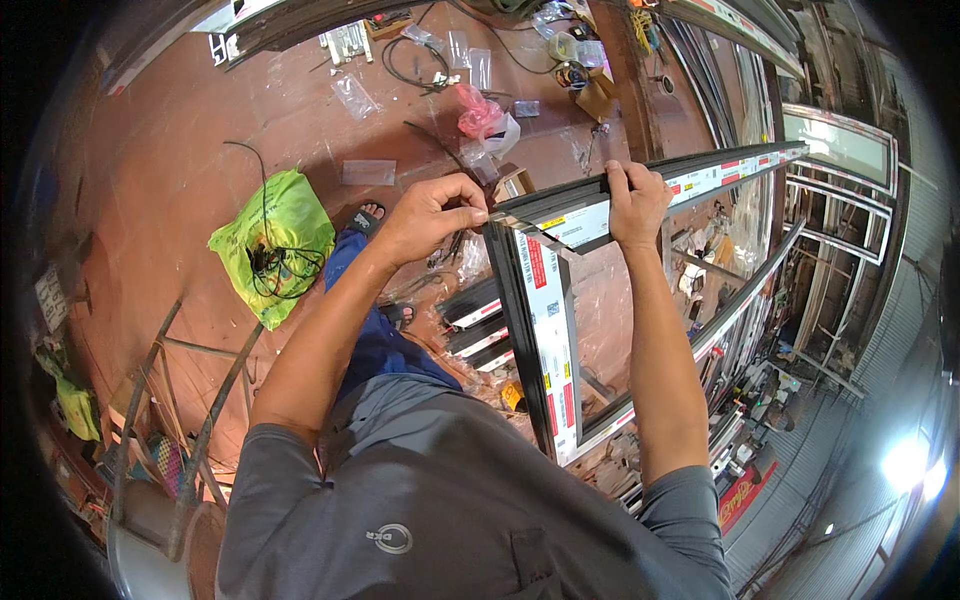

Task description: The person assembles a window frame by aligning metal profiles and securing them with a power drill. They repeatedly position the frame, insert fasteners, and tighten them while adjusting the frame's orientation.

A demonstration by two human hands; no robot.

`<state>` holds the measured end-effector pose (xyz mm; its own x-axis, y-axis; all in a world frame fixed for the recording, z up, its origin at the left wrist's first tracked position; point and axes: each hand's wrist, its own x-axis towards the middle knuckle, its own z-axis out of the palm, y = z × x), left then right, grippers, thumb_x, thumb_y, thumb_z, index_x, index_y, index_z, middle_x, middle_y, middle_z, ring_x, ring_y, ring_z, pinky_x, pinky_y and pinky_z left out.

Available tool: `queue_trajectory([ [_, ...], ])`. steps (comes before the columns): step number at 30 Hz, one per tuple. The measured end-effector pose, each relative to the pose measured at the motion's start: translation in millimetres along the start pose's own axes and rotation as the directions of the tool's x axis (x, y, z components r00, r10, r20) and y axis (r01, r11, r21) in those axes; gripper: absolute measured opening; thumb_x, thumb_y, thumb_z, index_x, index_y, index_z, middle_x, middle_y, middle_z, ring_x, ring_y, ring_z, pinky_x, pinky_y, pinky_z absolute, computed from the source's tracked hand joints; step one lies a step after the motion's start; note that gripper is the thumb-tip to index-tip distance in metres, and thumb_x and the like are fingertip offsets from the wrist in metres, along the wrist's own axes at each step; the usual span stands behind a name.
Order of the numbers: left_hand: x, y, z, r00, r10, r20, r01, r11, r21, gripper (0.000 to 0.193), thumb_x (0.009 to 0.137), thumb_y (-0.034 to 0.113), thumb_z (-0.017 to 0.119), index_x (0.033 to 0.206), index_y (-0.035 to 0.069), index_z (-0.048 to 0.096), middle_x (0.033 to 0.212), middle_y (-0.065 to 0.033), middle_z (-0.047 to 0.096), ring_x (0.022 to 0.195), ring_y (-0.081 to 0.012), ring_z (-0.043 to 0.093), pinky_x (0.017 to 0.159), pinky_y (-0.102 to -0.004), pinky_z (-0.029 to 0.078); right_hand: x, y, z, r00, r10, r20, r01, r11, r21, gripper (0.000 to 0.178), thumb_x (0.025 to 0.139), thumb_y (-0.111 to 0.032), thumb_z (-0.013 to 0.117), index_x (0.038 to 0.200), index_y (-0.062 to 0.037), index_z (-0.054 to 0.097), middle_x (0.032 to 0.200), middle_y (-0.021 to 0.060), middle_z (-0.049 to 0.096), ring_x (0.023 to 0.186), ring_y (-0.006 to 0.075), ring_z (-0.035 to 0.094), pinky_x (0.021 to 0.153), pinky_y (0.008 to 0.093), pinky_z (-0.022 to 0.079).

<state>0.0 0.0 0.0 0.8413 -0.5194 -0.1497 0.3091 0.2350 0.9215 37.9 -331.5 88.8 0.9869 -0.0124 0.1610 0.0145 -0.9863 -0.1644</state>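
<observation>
A large dark aluminium window frame [548, 330], faced with white protective film bearing red and yellow patches, stands tilted in front of me. Two of its bars meet at a mitred corner near the middle of the view. My left hand [432, 217] is closed in a pinch right at this corner, thumb against forefinger; what lies between the fingertips is too small to make out. Farther along the bar that runs away to the right, my right hand [638, 203] is wrapped over the edge, fingers on top.
On the red tiled floor lie a yellow-green plastic bag [275, 245] with black cable on it, a pink plastic bag [482, 113], and clear packets [368, 172]. A metal-legged stand [180, 440] is at lower left. Finished frames [842, 150] and long profiles stand at the right.
</observation>
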Motion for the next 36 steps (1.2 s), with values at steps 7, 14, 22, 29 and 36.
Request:
queue_trajectory([
  [7,2,4,7,0.998,0.057,0.001,-0.057,0.996,0.074,0.013,0.094,0.013,0.074,0.101,0.003,0.069,0.095,-0.0004,0.069,0.09,-0.0096,0.062,0.084,-0.0283,0.051,4,-5,-7,1.0,0.012,-0.002,-0.012,1.0,-0.013,0.022,0.094,-0.034,0.07,0.098,-0.0131,0.076,0.105,0.0092,0.074,0.103,0.0322,0.064,0.099,0.0476,0.039],
  [14,-6,-14,50,0.942,-0.224,-0.248,0.039,0.81,-0.585,0.036,0.105,0.028,0.062,0.131,0.003,0.061,0.113,-0.0084,0.072,0.092,-0.0143,0.065,0.086,-0.0326,0.053,7,16,2,0.9,0.336,-0.278,-0.365,0.929,-0.059,0.074,0.091,-0.043,0.074,0.151,-0.0084,0.048,0.157,0.0331,0.039,0.142,0.049,0.043,0.119,0.0556,0.03],
  [22,39,-8,77,0.927,-0.151,-0.342,0.028,0.941,-0.339,0.077,0.111,0.056,0.035,0.101,-0.008,0.076,0.111,-0.0215,0.075,0.102,-0.0242,0.07,0.098,-0.0358,0.052,44,103,-10,0.618,0.77,-0.158,-0.733,0.637,0.237,0.109,0.082,-0.055,0.079,0.158,0.0068,0.031,0.154,0.0407,0.038,0.142,0.0546,0.041,0.121,0.0514,0.032],
  [29,35,-6,87,0.875,0.003,-0.484,-0.184,0.927,-0.327,0.066,0.113,0.042,0.041,0.091,-0.01,0.076,0.108,-0.0256,0.076,0.105,-0.0299,0.071,0.101,-0.0395,0.05,76,195,-15,0.637,0.77,0.037,-0.541,0.413,0.732,0.081,0.08,-0.021,0.087,0.144,0.0059,0.046,0.123,0.0201,0.066,0.109,0.0302,0.067,0.092,0.0408,0.055],
  [36,31,-12,88,0.882,0.062,-0.468,-0.244,0.908,-0.341,0.062,0.111,0.039,0.044,0.083,-0.009,0.07,0.106,-0.0271,0.075,0.104,-0.0326,0.071,0.101,-0.0438,0.05,89,211,-11,0.637,0.77,0.049,-0.548,0.407,0.731,0.074,0.079,-0.011,0.078,0.141,0.0049,0.042,0.112,0.0167,0.062,0.094,0.0275,0.064,0.082,0.0422,0.056],
])
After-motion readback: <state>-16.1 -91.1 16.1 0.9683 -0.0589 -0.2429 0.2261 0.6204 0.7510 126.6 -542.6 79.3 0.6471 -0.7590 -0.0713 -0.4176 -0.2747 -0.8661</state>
